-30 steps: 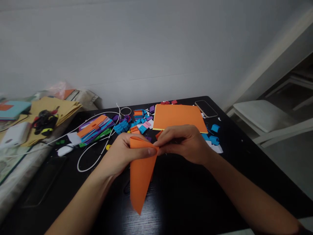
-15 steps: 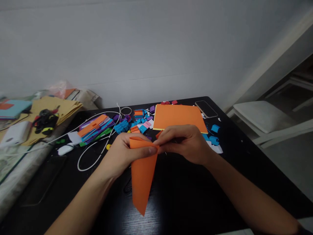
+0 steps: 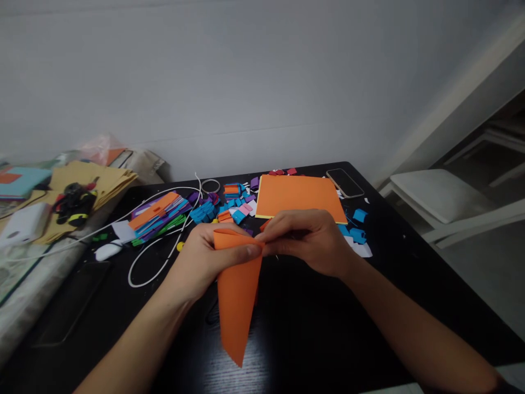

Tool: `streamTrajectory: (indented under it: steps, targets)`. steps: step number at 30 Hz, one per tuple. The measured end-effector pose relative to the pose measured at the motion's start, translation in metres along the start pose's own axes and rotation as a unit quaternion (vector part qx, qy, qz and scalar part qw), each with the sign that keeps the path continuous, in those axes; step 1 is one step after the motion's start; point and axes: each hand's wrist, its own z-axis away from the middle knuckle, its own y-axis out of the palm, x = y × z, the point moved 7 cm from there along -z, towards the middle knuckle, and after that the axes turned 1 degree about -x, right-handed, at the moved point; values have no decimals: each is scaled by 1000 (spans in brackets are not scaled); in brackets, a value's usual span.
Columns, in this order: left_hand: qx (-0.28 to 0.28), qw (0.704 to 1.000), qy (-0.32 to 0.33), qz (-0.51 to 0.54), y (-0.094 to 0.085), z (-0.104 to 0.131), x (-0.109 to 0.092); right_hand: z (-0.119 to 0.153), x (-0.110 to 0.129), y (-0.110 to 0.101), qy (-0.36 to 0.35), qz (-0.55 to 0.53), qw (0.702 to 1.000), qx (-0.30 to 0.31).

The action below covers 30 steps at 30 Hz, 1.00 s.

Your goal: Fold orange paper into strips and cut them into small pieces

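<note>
A sheet of orange paper (image 3: 237, 301), folded over on itself, hangs above the black table with its pointed lower end toward me. My left hand (image 3: 211, 256) is closed on its upper part, thumb lying across the front and fingers behind. At the paper's upper right corner, my right hand (image 3: 305, 241) pinches the edge between thumb and forefinger, touching the left thumb's tip. Behind the hands lies a stack of orange paper (image 3: 301, 196) with a yellow edge showing beneath. The left fingers behind the sheet are mostly hidden.
Small cut paper pieces (image 3: 205, 212) and a bundle of coloured strips (image 3: 158, 213) lie left of the stack. A white cable (image 3: 135, 262) loops across the table. A phone (image 3: 345, 183) rests at the back right, a white chair (image 3: 430, 194) beyond. Brown envelopes (image 3: 110, 183) sit at left.
Both hands keep their hold on the orange paper. Its lower tip has swung slightly down, and the view has shifted a little.
</note>
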Motion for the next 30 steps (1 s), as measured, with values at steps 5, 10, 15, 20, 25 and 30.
streamTrajectory:
  steps: [5, 10, 15, 20, 25, 30]
  targets:
    - [2, 1000, 2, -9, -1, -1, 0, 1, 1, 0, 2, 10, 1000, 4]
    - [-61, 996, 31, -61, -7, 3, -7, 4, -5, 1, 69, -20, 997, -25]
    - [-99, 986, 92, -96, -3, 13, -20, 8, -3, 6, 96, 7, 994, -44]
    - [-96, 986, 104, -87, -3, 14, -21, 10, 1, 5, 82, 51, 994, -45]
    - [-116, 984, 107, -77, -7, 16, -22, 12, 6, 5, 59, 103, 991, -62]
    - [-168, 973, 126, -96, -8, 23, -28, 14, 8, 8, 51, 60, 992, -96]
